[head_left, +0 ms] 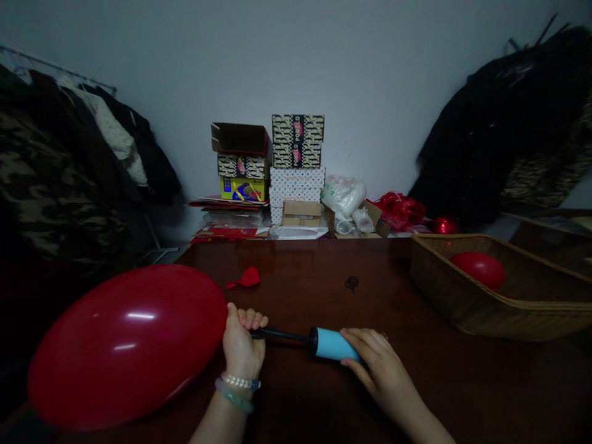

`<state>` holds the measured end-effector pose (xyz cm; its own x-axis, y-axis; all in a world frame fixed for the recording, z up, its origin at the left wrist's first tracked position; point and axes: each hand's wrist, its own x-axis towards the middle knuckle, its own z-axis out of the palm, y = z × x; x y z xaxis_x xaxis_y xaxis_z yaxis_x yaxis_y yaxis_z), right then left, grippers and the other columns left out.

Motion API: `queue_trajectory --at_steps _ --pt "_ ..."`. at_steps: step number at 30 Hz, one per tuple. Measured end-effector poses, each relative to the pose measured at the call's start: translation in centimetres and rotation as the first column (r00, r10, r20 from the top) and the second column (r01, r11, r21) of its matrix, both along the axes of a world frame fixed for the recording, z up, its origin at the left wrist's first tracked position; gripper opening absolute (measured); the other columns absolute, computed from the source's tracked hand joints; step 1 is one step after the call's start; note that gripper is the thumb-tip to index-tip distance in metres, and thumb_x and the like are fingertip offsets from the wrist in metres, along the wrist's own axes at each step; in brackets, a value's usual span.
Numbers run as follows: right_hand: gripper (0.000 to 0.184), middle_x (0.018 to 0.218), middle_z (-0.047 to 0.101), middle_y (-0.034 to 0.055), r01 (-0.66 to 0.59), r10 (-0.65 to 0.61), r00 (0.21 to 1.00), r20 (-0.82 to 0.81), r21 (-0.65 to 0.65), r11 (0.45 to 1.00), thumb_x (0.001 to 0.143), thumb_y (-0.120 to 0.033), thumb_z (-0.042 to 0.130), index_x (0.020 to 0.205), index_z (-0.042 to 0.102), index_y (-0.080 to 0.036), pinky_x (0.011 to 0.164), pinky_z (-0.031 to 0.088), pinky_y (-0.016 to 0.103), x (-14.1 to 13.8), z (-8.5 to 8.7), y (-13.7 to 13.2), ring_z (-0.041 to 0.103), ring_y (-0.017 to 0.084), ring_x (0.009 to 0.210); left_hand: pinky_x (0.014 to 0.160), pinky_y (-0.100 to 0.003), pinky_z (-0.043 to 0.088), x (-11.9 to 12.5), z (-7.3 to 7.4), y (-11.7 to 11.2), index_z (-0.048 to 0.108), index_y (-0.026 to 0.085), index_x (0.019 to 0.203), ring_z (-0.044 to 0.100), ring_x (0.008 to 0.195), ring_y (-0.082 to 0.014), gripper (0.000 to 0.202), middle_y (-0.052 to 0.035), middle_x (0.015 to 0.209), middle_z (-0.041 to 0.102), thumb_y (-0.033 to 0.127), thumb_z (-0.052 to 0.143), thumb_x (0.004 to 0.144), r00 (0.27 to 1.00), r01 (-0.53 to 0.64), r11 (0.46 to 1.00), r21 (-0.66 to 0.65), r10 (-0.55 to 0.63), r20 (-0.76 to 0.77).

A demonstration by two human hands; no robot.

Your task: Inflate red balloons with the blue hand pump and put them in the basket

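Note:
A large inflated red balloon [132, 345] fills the lower left of the head view, its neck end at my left hand [245, 336]. That hand is closed around the balloon's neck and the black nozzle end of a hand pump; the exact grip is hidden by the fingers. The balloon pump [333, 344] has a light blue barrel and lies level between my hands. My right hand [377, 364] is wrapped over the barrel's right end. Beyond my left hand, a limp red balloon [250, 277] lies on the dark table [305, 265].
At right stands a wicker basket [462, 308] with a smaller red balloon [478, 269] inside. Dark rubber bands [352, 283] lie on the table. Stacked boxes [297, 185], a plastic bag [345, 194] and red wrapping [400, 208] line the wall. Clothes [46, 179] hang at left.

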<state>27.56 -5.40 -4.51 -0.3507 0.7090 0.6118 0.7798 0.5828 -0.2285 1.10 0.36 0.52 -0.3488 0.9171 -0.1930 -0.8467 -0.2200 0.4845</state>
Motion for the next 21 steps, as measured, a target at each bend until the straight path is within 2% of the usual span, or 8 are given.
queue_trajectory --at_steps 7,14,21 --pt "0.037 0.115 0.065 0.0107 0.001 -0.001 1.000 0.010 0.011 1.000 0.091 -0.034 0.057 0.126 0.055 -0.022 0.086 0.053 0.043 -0.5 -0.7 -0.4 0.062 0.026 0.102 0.044 -0.024 0.030 1.1 -1.0 -0.7 0.031 0.019 0.055 0.028 0.041 -0.0074 0.048 0.0068 0.047 0.028 0.042 0.058 0.088 1.000 0.011 1.000 -0.016 -0.011 0.019" --pt "0.038 0.114 0.065 0.0112 -0.011 0.011 0.999 -0.046 0.007 1.000 0.091 -0.031 0.058 0.127 0.053 -0.019 0.087 0.052 0.041 -3.5 -1.9 -1.1 0.062 0.025 0.101 0.043 -0.025 0.028 2.9 -1.8 -1.3 0.032 0.019 0.053 0.026 0.040 -0.0073 0.050 0.0066 0.047 0.027 0.044 0.059 0.086 0.995 0.099 0.994 -0.044 -0.099 0.006" --pt "0.038 0.113 0.065 0.0104 -0.022 0.021 0.998 -0.059 -0.016 1.000 0.091 -0.033 0.058 0.127 0.054 -0.021 0.087 0.053 0.041 -3.9 -1.6 -1.3 0.062 0.024 0.102 0.042 -0.024 0.027 2.9 -1.3 -1.4 0.032 0.018 0.052 0.026 0.040 -0.0073 0.051 0.0063 0.046 0.027 0.044 0.057 0.087 0.993 0.115 0.992 -0.047 -0.115 0.006"
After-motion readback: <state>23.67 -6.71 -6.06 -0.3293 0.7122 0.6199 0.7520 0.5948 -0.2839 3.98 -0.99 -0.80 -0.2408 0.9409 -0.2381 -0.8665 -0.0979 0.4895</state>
